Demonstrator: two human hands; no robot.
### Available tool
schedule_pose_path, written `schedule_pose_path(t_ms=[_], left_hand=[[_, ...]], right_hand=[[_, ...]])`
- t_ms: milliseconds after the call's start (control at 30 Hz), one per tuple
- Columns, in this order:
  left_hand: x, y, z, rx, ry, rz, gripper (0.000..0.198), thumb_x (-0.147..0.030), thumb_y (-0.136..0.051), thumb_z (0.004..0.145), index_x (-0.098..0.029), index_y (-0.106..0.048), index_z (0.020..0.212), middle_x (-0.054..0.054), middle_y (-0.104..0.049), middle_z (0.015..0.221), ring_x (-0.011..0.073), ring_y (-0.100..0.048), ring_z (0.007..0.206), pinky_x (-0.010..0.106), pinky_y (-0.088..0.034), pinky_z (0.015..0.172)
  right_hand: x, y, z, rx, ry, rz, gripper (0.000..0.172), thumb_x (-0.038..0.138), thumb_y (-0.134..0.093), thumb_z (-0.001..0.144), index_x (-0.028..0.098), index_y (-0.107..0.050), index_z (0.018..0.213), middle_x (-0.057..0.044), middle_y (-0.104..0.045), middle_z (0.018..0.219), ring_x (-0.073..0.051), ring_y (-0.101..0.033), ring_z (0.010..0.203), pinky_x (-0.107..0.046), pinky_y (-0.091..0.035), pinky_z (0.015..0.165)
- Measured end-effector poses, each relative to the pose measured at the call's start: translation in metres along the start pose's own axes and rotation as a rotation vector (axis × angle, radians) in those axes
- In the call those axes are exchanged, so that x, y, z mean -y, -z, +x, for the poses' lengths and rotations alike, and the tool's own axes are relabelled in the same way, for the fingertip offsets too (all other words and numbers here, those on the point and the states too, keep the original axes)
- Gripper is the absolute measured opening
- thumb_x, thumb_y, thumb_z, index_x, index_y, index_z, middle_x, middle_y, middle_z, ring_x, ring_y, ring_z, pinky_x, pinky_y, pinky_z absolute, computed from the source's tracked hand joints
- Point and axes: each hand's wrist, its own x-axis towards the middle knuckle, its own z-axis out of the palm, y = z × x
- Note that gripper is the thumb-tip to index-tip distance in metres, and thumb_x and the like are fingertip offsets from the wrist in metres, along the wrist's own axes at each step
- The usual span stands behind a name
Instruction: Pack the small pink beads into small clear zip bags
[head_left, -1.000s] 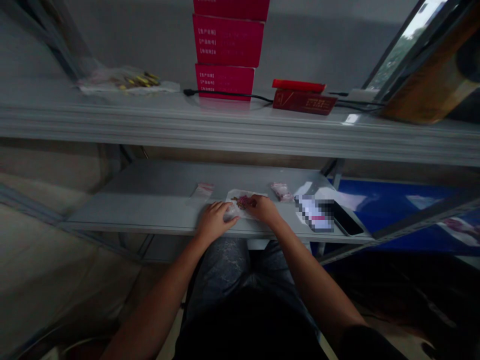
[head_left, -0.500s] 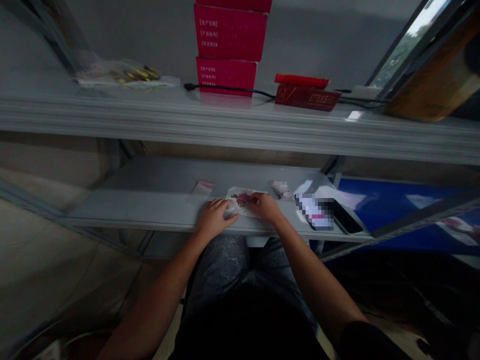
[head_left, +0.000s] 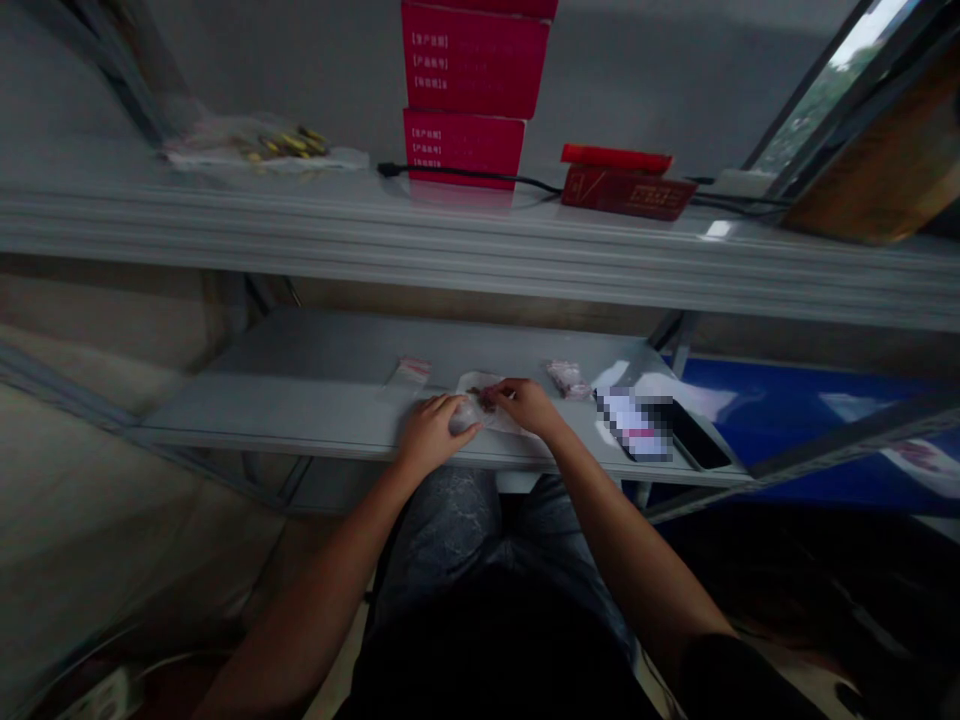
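My left hand is curled around a small clear plastic bag at the front of the lower shelf, thumb and fingers on either side of it. Beside the bag, a little heap of pink and brownish pieces, too small to name, lies on a white sheet. My right hand reaches down at the heap with its fingertips pinched together. Whatever sits between those fingertips is too small to make out. The right hand covers part of the heap and sheet.
A flat clear zip bag lies to the left, and a filled small bag to the right. Two phones rest farther right. The upper shelf overhangs, carrying red boxes, a black cable and a bag with yellow items.
My right hand has shifted left over the heap, hiding more of the pieces. The left hand stays at the clear bag. The whole view has moved slightly.
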Motion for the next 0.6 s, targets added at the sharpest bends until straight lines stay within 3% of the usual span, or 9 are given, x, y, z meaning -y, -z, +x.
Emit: schedule_pose_path(t_ms=[300,600], left_hand=[[0.002,-0.001,0.0,0.01,-0.021,0.028,0.041,-0.042,-0.075,0.09,-0.023,-0.065,0.124,0.009,-0.074,0.115,0.0278,-0.068,0.107,0.041,-0.053,0.096],[0.003,-0.003,0.0,0.008,-0.031,0.038,0.041,-0.045,-0.075,0.09,-0.023,-0.065,0.124,0.009,-0.073,0.115,0.0277,-0.068,0.108,0.041,-0.054,0.097]], right_hand=[[0.013,-0.013,-0.003,0.078,0.052,-0.333,0.014,0.018,-0.067,0.089,0.016,-0.079,0.094,-0.008,-0.079,0.091,-0.019,-0.069,0.08,-0.026,-0.043,0.071],[0.014,-0.014,-0.003,0.085,0.069,-0.304,0.013,0.018,-0.067,0.09,0.015,-0.078,0.095,-0.008,-0.079,0.091,-0.019,-0.069,0.08,-0.025,-0.043,0.07]])
